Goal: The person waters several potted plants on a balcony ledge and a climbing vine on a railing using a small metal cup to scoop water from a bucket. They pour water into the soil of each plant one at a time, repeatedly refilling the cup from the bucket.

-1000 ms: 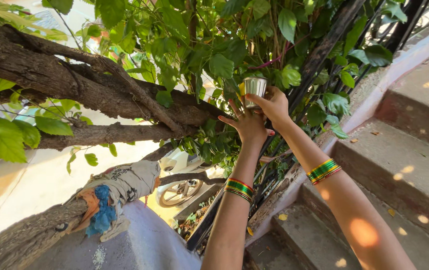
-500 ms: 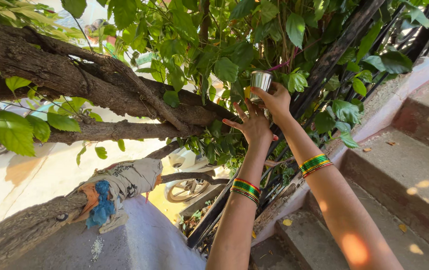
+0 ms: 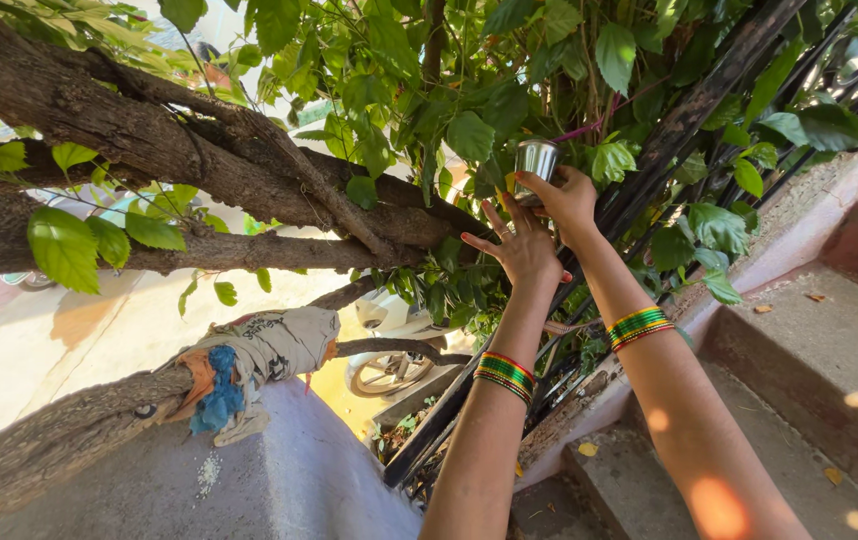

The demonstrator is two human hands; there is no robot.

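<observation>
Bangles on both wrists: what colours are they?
Green, yellow and red stripes, on the left wrist's bangles and the right wrist's bangles; head view.

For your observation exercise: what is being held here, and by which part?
The right hand holds a small steel cup by its lower side. The left hand holds nothing.

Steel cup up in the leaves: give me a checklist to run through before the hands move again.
1. Right hand has a grip on the steel cup: ok, fingers wrap its lower part.
2. Cup upright: ok, rim faces up, slightly tilted.
3. Left hand free: ok, fingers spread just below the cup, holding nothing.
4. Cup contents: cannot tell, the inside is hidden.
5. Space around the cup: not ok, leaves crowd it closely.
6. Bangles clear of the black railing: ok.
</observation>
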